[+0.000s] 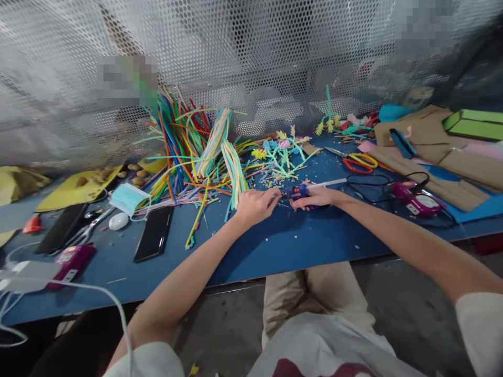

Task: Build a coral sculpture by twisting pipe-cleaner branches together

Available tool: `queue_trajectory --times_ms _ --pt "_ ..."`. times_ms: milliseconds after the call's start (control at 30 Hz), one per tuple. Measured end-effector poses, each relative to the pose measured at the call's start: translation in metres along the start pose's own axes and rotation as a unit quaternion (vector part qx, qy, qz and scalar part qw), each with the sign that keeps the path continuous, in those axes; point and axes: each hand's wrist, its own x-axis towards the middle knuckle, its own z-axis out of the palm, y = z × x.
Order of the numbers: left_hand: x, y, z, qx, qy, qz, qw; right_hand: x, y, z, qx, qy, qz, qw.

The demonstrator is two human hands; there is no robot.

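Note:
My right hand (317, 197) is wrapped round a small blue-purple glue gun (299, 192) above the blue table. A whitish glue stick (330, 182) sticks out of its back end toward the right. At the gun's nozzle is my left hand (256, 204), its fingers pinched together; what they hold, if anything, is too small to make out. Just behind the hands lie scattered short pipe cleaner clippings (271, 175). Pipe cleaner flowers (283, 149) in yellow, blue and pink on green stems rest a little farther back.
Bundled pipe cleaners (234, 170) lie left of my hands before a perforated metal screen (251, 63). Scissors (359, 161), a magenta device with a black cord (417, 199) and brown cardboard (416, 125) are on the right. Leftward are a phone (154, 234), a face mask (129, 199) and white cables (113, 298).

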Motion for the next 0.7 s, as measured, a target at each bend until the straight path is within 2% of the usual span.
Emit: queue_trajectory --times_ms 367,700 --pt "0.002 0.0003 -0.0026 0.046 -0.064 -0.014 0.997 0.0041 -0.0034 -0.0027 0.047 0.014 0.04 0.998" --pt "0.0003 0.0023 0.0013 0.025 -0.024 0.019 0.999 0.0036 0.0007 0.0001 0.081 0.038 0.019 0.996"
